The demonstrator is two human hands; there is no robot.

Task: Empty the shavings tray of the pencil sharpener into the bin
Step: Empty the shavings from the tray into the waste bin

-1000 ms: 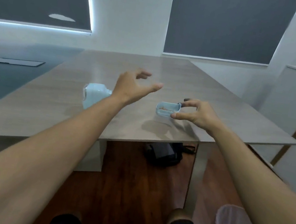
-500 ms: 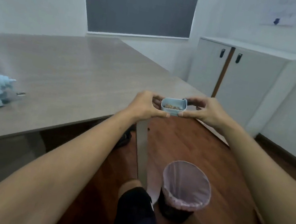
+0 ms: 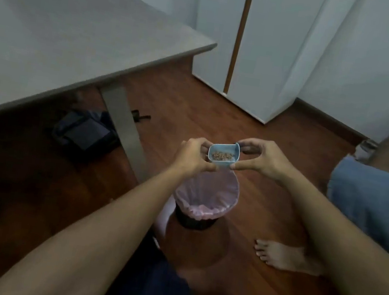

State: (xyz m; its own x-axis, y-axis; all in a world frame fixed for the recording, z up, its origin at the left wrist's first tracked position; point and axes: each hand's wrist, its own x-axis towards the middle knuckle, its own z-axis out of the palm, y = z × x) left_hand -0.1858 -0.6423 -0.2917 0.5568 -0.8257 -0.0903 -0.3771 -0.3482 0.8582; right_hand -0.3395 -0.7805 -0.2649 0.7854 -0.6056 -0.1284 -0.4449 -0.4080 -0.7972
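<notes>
The small light-blue shavings tray is held upright between both hands, with brown shavings lying in it. My left hand pinches its left end and my right hand pinches its right end. The tray hangs above the far rim of the bin, a dark round bin with a pink liner that stands on the wooden floor. The bin's left side is hidden behind my left forearm. The sharpener body is out of view.
The grey table fills the upper left, its metal leg just left of the bin. A dark bag lies under the table. A white cabinet stands behind. Another person's bare foot and jeans are at the right.
My view has swung down and right, away from the table. Both hands have carried the tray from beside the table edge to above the bin. The sharpener has left the view.
</notes>
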